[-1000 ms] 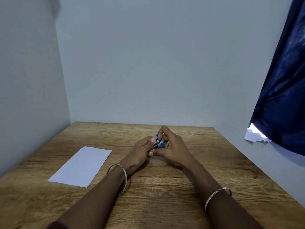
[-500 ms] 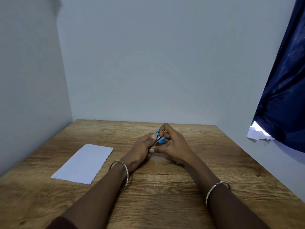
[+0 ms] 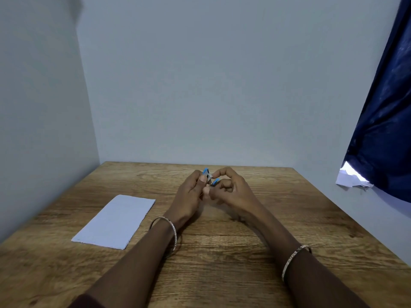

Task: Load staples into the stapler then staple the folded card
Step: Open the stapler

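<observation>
A small blue stapler (image 3: pixel 210 178) with a silver metal inside is held above the middle of the wooden table (image 3: pixel 222 252). My left hand (image 3: pixel 191 193) grips it from the left, thumb along its side. My right hand (image 3: pixel 231 189) meets it from the right, with fingertips pinched at its metal part. Most of the stapler is hidden by my fingers, and any staples are too small to make out. The folded card (image 3: pixel 115 221), pale blue-white, lies flat on the table to the left of both hands, apart from them.
Grey walls close the table at the back and left. A dark blue curtain (image 3: pixel 382 121) hangs at the right, with torn white paper (image 3: pixel 351 180) under its lower edge. Bangles sit on both wrists.
The hands have stayed together at the stapler. My right fingers have lifted slightly and shifted at the stapler's metal part. The view has shifted a little.
</observation>
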The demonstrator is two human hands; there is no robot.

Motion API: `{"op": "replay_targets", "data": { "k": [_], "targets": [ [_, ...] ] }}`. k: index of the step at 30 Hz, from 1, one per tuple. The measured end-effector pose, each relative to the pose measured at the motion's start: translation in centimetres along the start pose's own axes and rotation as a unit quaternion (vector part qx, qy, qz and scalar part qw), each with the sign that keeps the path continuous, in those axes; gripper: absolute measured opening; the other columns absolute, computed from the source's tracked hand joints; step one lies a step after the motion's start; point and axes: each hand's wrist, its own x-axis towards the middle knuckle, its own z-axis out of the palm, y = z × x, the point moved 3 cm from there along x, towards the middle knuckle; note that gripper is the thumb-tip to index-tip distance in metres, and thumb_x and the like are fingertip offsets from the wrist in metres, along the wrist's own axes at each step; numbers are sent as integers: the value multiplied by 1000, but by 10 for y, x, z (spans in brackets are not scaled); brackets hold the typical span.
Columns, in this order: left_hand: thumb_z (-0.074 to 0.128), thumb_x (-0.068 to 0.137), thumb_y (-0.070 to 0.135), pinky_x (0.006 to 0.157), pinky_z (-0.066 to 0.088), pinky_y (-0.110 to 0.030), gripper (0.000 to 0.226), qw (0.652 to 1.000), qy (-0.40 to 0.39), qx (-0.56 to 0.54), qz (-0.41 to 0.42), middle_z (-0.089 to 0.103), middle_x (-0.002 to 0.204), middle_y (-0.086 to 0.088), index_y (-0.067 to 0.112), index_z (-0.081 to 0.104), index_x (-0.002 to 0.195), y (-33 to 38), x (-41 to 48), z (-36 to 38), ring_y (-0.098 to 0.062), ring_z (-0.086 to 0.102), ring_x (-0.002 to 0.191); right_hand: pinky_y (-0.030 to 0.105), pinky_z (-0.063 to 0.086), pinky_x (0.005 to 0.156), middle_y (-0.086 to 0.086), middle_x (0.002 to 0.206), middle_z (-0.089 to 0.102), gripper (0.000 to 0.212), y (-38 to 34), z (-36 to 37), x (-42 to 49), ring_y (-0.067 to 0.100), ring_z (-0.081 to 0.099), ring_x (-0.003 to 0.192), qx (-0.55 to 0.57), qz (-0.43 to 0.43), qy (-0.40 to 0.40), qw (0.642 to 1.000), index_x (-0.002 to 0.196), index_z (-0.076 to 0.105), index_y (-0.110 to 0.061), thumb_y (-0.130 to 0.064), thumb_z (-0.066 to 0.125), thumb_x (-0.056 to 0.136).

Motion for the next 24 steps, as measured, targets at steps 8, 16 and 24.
{"op": "replay_targets", "data": {
  "k": [8, 16, 24],
  "targets": [
    [57, 103, 22, 80, 55, -26, 23, 999, -6, -42, 19, 74, 108, -14, 7, 72, 112, -6, 3, -3, -21, 70, 98, 28, 56, 66, 2, 79, 79, 20, 4, -10, 1, 11, 73, 78, 53, -12, 114, 992, 94, 80, -23, -35, 83, 80],
    [64, 98, 27, 96, 56, -53, 25, 997, 26, -67, 11, 79, 98, -16, 6, 76, 101, -4, 1, -4, -32, 74, 100, 33, 62, 78, 10, 90, 82, 19, 3, -11, 4, 26, 78, 91, 77, -24, 126, 989, 96, 82, -11, -20, 86, 79],
    [52, 105, 18, 90, 56, -51, 27, 992, 75, -100, 12, 72, 95, -26, -4, 67, 102, 4, -5, 10, -28, 69, 89, 43, 64, 75, 12, 77, 80, 16, -2, -4, 6, 28, 78, 72, 88, -40, 148, 984, 81, 81, -12, -24, 86, 72]
  ]
}}
